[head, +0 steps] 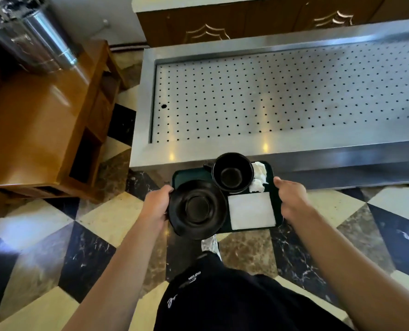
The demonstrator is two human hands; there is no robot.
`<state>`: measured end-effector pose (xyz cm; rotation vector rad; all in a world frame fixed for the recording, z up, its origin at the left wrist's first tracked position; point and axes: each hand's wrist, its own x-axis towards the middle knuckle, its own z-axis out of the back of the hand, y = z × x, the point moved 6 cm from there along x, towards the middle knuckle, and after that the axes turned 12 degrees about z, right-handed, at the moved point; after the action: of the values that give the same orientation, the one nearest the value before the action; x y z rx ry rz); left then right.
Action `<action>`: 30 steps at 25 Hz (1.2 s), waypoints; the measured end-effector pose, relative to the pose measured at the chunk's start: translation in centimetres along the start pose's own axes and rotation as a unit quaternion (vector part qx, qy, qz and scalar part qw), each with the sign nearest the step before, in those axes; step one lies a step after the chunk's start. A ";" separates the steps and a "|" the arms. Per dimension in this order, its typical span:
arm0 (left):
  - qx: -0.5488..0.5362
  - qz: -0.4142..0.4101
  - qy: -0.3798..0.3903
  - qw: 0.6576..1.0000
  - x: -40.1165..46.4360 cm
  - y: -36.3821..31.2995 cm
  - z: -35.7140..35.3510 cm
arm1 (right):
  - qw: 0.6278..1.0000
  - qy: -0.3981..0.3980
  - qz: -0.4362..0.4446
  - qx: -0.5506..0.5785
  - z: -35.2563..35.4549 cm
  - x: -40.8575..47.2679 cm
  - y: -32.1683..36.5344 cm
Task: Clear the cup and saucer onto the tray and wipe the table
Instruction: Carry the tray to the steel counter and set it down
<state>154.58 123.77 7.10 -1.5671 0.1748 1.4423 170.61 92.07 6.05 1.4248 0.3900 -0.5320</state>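
I hold a dark green tray [189,174] in the air in front of me, just short of a steel counter. My left hand [156,203] grips its left edge and my right hand [291,199] grips its right edge. On the tray a black saucer [197,208] lies at the near left, overhanging the edge. A black cup [232,172] stands upright at the far side, empty. A flat white square napkin [251,210] lies at the near right. A crumpled white tissue [258,176] sits beside the cup.
A long stainless steel counter [265,151] with a perforated recessed top [282,99] stands right ahead. A wooden cabinet [41,130] stands to the left with a steel urn [29,32] on it. The floor is chequered marble tile [84,247].
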 end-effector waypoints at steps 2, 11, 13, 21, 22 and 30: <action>0.012 0.001 0.008 1.000 2.2 -4.1 -0.7 | 1.000 -0.016 0.003 0.004 -2.4 2.5 2.0; 0.077 0.018 0.027 0.996 10.5 -17.4 -5.2 | 0.999 -0.047 -0.005 -0.007 -10.6 12.2 8.8; 0.065 0.027 0.020 0.997 12.5 -19.4 -6.3 | 0.999 -0.044 -0.010 -0.012 -12.2 14.6 10.0; 0.046 0.055 -0.006 0.997 16.4 -25.2 -10.7 | 0.999 0.008 -0.044 -0.022 -16.6 23.1 14.0; 0.043 0.060 -0.009 0.997 17.1 -25.7 -11.1 | 0.999 0.004 -0.046 -0.029 -17.0 24.1 14.3; 0.041 0.099 -0.027 0.994 21.3 -26.7 -12.4 | 0.994 -0.011 -0.084 -0.072 -19.0 28.3 12.6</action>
<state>187.02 139.31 1.64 -1.4746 0.3616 1.6092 202.16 108.44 -1.54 1.2530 0.5234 -0.6439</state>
